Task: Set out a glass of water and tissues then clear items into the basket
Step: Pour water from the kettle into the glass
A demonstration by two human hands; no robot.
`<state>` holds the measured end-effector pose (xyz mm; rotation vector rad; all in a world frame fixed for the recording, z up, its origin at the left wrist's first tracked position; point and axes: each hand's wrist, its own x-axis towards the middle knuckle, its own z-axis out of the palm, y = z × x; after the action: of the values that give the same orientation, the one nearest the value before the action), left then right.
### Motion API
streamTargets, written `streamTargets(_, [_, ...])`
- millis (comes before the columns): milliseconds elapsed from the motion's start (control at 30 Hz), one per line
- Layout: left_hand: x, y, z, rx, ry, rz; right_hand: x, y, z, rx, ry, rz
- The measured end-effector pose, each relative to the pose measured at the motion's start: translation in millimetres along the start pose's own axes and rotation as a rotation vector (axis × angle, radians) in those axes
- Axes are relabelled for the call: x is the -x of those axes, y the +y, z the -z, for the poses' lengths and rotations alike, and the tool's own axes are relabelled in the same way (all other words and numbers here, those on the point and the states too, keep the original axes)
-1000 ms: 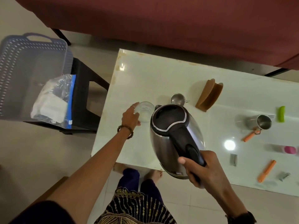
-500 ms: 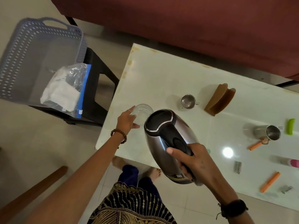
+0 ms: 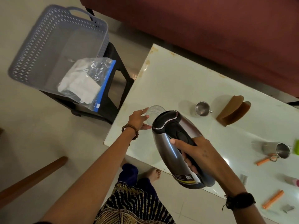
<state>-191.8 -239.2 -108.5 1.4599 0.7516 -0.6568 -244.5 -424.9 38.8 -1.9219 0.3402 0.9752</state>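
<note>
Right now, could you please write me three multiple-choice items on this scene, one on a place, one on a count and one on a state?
1. Where does the bag of tissues lie?
A. On the white table
B. Over the rim of the grey basket, on the black stool
C. On the floor

2. How many orange markers lie on the table?
A. Two
B. Five
C. None

3. How is the kettle held?
A. Upright on the table
B. Lying on the floor
C. Tilted, top toward the glass

Answers:
1 B: the bag hangs over the basket's near edge beside the table.
2 A: one marker lies by the steel cup, another nearer the front edge.
3 C: the right hand grips the handle with the kettle leaning, while the left hand steadies the glass.
</note>
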Motion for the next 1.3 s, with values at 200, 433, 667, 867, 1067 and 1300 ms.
streamTargets(200, [2,3,1,0.032,0.011,0.036,-2,-19,-3,0.005,-0.031,-0.079])
streamTargets(433, [0,1,1,0.036,0.037,0.046,0,-23,-3,-0.056,-0.022,-0.093])
streamTargets(667, [-3,0,1,0.036,0.031,0.035,3,-19,-3,-0.047,0.01,-0.066])
streamTargets(867, [-1,2,2,0.044,0.02,0.058,9,-11,0,-0.005,-0.01,-0.031])
streamTargets(1067, [-1,4,2,0.04,0.023,0.056,14,-14,3,-0.011,-0.013,-0.06])
streamTargets(1300, [-1,4,2,0.042,0.018,0.064,20,-12,5,0.037,-0.013,-0.034])
